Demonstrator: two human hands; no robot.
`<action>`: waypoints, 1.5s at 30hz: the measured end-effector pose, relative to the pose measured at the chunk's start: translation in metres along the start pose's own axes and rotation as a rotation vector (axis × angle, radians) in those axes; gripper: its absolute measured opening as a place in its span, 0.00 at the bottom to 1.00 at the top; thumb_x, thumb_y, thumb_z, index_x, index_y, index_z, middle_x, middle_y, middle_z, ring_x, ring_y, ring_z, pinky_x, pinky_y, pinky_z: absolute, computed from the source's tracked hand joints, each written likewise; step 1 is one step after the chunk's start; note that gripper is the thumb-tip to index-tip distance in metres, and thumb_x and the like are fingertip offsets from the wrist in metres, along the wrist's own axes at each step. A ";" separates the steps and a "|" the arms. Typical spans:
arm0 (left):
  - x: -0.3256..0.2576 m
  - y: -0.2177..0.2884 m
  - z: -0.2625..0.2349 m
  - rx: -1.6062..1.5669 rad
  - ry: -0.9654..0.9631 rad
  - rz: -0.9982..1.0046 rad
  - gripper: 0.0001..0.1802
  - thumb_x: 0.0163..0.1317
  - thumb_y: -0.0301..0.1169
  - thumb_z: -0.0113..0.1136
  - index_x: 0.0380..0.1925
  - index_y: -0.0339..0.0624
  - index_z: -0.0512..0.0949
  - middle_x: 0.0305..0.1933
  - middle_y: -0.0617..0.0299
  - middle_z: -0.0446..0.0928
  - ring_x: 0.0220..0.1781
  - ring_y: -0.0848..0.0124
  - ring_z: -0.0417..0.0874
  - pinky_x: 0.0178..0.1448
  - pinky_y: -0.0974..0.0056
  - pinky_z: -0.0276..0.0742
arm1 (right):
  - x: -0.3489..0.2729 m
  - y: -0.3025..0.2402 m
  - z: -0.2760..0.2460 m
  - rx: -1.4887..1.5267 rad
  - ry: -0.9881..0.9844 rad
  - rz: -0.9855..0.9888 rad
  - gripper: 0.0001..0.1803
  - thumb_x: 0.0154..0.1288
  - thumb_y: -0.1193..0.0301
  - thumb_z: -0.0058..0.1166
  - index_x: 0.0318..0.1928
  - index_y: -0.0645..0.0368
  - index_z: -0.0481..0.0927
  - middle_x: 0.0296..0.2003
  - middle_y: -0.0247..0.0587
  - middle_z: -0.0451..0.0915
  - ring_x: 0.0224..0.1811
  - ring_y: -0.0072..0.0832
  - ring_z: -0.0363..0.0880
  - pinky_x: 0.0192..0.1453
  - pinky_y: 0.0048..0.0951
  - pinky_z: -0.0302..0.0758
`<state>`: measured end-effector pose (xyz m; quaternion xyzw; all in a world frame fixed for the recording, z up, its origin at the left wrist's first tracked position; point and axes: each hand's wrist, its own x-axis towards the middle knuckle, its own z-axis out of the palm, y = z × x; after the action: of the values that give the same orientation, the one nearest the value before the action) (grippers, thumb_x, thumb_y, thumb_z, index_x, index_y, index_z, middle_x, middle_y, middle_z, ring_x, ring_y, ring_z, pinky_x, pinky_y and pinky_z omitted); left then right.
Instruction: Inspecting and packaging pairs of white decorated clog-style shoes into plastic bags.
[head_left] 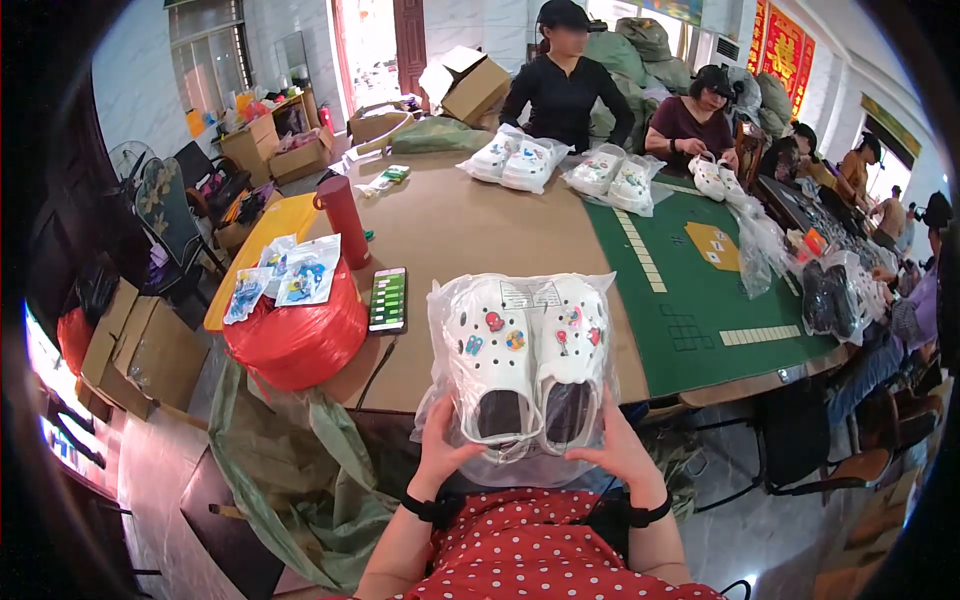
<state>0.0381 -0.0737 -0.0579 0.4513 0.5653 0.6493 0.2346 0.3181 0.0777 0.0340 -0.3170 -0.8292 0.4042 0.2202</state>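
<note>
A pair of white clogs (491,362) with colourful charms lies in a clear plastic bag (606,295) at the near edge of the table, toes pointing away from me. My left hand (440,447) grips the bag's left side by the heel, thumb pressed against the plastic. On the opposite side my right hand (615,450) holds the bag the same way, its fingers partly hidden behind it. Left of the bag lies a phone (388,300) with a lit screen. Beyond it stands a red tumbler (344,222).
A big roll of red plastic twine (300,340) carries small charm packets (306,270) at the left. Across the brown tabletop (450,230) sit more bagged clogs (515,160). A green mat (690,340) covers the right side. One co-worker (568,90) stands opposite; another handles white clogs (716,178).
</note>
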 end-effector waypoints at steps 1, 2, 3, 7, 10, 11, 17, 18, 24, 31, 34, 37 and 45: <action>0.000 0.001 0.000 -0.012 -0.006 -0.003 0.62 0.36 0.41 0.85 0.73 0.35 0.61 0.68 0.54 0.63 0.71 0.61 0.67 0.75 0.57 0.63 | 0.000 0.000 0.000 0.000 -0.003 -0.001 0.75 0.40 0.53 0.81 0.77 0.69 0.40 0.75 0.62 0.54 0.78 0.48 0.53 0.79 0.38 0.55; 0.000 0.002 -0.001 -0.011 -0.003 -0.004 0.62 0.36 0.41 0.85 0.73 0.35 0.61 0.68 0.54 0.63 0.71 0.61 0.67 0.75 0.57 0.63 | 0.000 0.000 0.001 0.003 0.005 -0.004 0.74 0.39 0.54 0.81 0.77 0.69 0.41 0.75 0.61 0.54 0.78 0.48 0.53 0.79 0.38 0.55; 0.001 0.003 -0.002 0.030 -0.011 0.012 0.62 0.36 0.40 0.84 0.73 0.35 0.60 0.68 0.54 0.63 0.71 0.61 0.67 0.75 0.57 0.62 | 0.001 0.001 0.001 0.006 0.014 -0.007 0.74 0.39 0.54 0.81 0.77 0.69 0.41 0.75 0.61 0.55 0.78 0.48 0.53 0.79 0.38 0.55; 0.002 0.009 -0.002 0.020 -0.023 -0.002 0.61 0.37 0.37 0.84 0.73 0.35 0.61 0.69 0.54 0.62 0.72 0.62 0.67 0.76 0.58 0.62 | 0.001 0.002 0.001 0.054 0.002 0.012 0.74 0.38 0.55 0.81 0.76 0.69 0.42 0.74 0.62 0.55 0.78 0.48 0.54 0.79 0.39 0.55; 0.001 0.011 -0.003 0.013 -0.029 -0.017 0.62 0.37 0.36 0.84 0.73 0.35 0.59 0.68 0.54 0.63 0.72 0.61 0.66 0.77 0.58 0.60 | 0.000 -0.006 -0.001 0.058 -0.006 0.028 0.70 0.40 0.68 0.82 0.77 0.67 0.44 0.75 0.53 0.56 0.77 0.35 0.55 0.79 0.35 0.53; 0.002 0.013 -0.003 0.013 -0.030 -0.017 0.62 0.37 0.36 0.84 0.73 0.35 0.59 0.68 0.54 0.63 0.72 0.61 0.66 0.77 0.58 0.60 | 0.000 -0.001 -0.001 0.070 -0.004 0.019 0.70 0.40 0.67 0.82 0.77 0.67 0.44 0.75 0.52 0.56 0.77 0.35 0.55 0.79 0.35 0.54; 0.005 0.055 -0.008 -0.163 -0.124 -0.131 0.58 0.46 0.32 0.79 0.75 0.32 0.54 0.75 0.47 0.60 0.77 0.61 0.60 0.78 0.59 0.54 | -0.004 0.001 -0.005 0.135 -0.003 0.045 0.67 0.39 0.59 0.82 0.74 0.71 0.53 0.70 0.61 0.63 0.74 0.45 0.61 0.76 0.39 0.59; 0.004 0.052 -0.012 -0.163 -0.126 -0.132 0.58 0.46 0.32 0.79 0.75 0.32 0.54 0.75 0.47 0.60 0.77 0.61 0.60 0.78 0.59 0.54 | -0.004 -0.001 -0.006 0.156 -0.033 0.074 0.65 0.39 0.60 0.82 0.73 0.71 0.56 0.69 0.60 0.66 0.73 0.44 0.64 0.75 0.39 0.61; 0.002 0.075 -0.016 0.259 -0.053 -0.141 0.50 0.55 0.39 0.69 0.73 0.29 0.56 0.73 0.41 0.64 0.74 0.51 0.64 0.77 0.54 0.57 | -0.003 0.014 -0.007 0.568 0.064 0.082 0.41 0.55 0.74 0.71 0.69 0.64 0.68 0.57 0.39 0.77 0.58 0.25 0.73 0.59 0.28 0.72; 0.008 0.088 0.004 0.272 -0.014 -0.277 0.51 0.55 0.39 0.69 0.74 0.32 0.54 0.68 0.36 0.69 0.69 0.48 0.72 0.72 0.55 0.66 | 0.002 0.011 0.012 0.245 0.237 0.190 0.48 0.54 0.60 0.74 0.70 0.66 0.63 0.55 0.45 0.74 0.54 0.32 0.74 0.56 0.33 0.73; 0.012 0.086 0.010 0.330 0.005 -0.283 0.54 0.53 0.40 0.73 0.74 0.31 0.52 0.68 0.36 0.69 0.69 0.49 0.73 0.71 0.56 0.67 | 0.004 0.009 0.016 -0.058 0.226 0.055 0.48 0.53 0.57 0.75 0.67 0.71 0.67 0.50 0.51 0.73 0.53 0.39 0.75 0.56 0.35 0.74; 0.013 0.085 0.012 0.368 -0.030 -0.199 0.57 0.51 0.40 0.76 0.73 0.29 0.52 0.68 0.38 0.70 0.69 0.52 0.74 0.71 0.58 0.69 | 0.005 0.011 0.014 0.050 0.242 0.035 0.46 0.53 0.57 0.74 0.65 0.73 0.69 0.50 0.52 0.72 0.52 0.42 0.75 0.57 0.35 0.73; 0.048 0.113 0.024 0.211 0.094 -0.193 0.51 0.54 0.39 0.73 0.71 0.28 0.57 0.65 0.40 0.72 0.65 0.56 0.76 0.68 0.58 0.70 | 0.035 -0.032 -0.010 0.019 0.353 -0.022 0.46 0.56 0.58 0.72 0.66 0.73 0.67 0.51 0.53 0.73 0.53 0.41 0.74 0.58 0.35 0.72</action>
<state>0.0585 -0.0500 0.0630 0.3860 0.6816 0.5812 0.2204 0.2887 0.0923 0.0694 -0.3718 -0.7772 0.3477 0.3699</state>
